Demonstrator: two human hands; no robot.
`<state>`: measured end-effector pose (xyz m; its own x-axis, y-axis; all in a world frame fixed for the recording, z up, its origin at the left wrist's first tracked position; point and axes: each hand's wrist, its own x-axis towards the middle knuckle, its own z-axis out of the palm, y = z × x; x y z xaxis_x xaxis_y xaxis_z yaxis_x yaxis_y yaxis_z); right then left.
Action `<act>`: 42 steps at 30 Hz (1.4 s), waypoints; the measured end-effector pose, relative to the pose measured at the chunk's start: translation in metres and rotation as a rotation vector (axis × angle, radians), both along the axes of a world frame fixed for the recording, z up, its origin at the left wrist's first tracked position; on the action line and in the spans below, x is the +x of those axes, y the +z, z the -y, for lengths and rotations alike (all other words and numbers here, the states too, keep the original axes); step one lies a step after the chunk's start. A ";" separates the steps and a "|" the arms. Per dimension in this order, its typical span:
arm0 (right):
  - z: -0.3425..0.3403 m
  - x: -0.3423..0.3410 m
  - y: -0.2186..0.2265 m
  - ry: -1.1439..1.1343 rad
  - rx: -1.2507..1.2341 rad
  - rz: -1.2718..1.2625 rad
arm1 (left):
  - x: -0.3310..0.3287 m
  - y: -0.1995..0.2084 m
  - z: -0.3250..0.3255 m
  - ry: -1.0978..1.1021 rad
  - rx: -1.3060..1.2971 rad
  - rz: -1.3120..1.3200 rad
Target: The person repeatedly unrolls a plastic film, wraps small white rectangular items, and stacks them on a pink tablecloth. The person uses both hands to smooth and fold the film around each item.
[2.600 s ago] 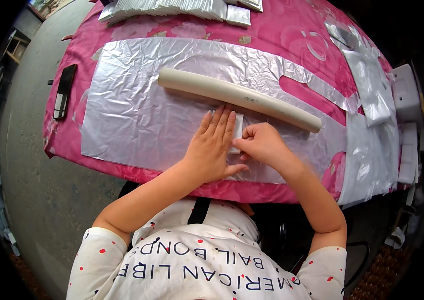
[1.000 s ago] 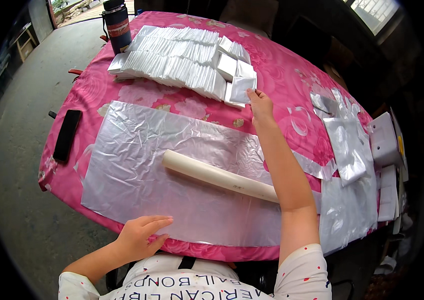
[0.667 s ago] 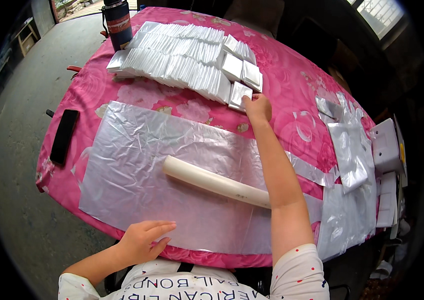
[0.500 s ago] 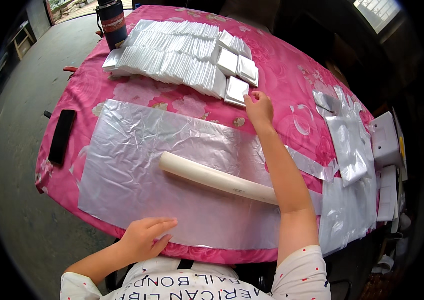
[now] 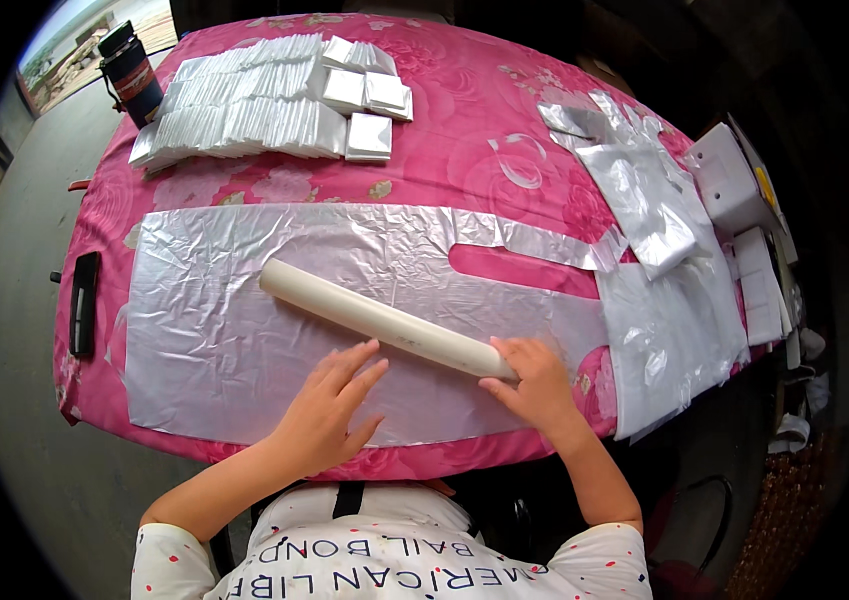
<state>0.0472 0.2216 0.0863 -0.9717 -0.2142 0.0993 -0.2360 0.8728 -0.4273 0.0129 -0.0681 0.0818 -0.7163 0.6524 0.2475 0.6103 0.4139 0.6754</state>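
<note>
A translucent plastic bag (image 5: 204, 330) with a handle cut-out lies spread flat on the pink flowered tablecloth. Slantwise across it rests a long cream-white tube (image 5: 374, 315). My right hand (image 5: 539, 385) grips the tube's right end, thumb on the near side and fingers over the top. Just below the tube's middle, my left hand (image 5: 329, 410) hovers over the bag with its fingers spread, holding nothing. Beyond the bag, rows of folded white plastic packets (image 5: 244, 100) stand packed together, and a small flat packet stack (image 5: 369, 137) sits at their right end.
A pile of loose plastic bags (image 5: 669, 320) covers the table's right side, beside white boxes (image 5: 729, 180). On the left edge lies a black phone (image 5: 84, 305). A dark flask (image 5: 130, 75) stands at the far left corner. The table's near edge runs by my body.
My right hand has come back from the small packet stack to the tube's right end and taken hold of it. My left hand has risen toward the tube, fingers spreading. The view has shifted.
</note>
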 end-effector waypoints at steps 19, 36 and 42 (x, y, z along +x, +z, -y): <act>-0.243 0.060 -0.058 -0.928 0.116 -0.342 | -0.035 -0.019 -0.093 -0.200 -0.072 -0.130; 0.036 0.047 0.034 -0.126 -0.528 -0.248 | 0.010 0.015 -0.087 -0.083 0.622 1.114; 0.091 0.057 0.024 0.235 -0.498 -0.115 | -0.011 0.000 -0.031 0.117 0.512 1.266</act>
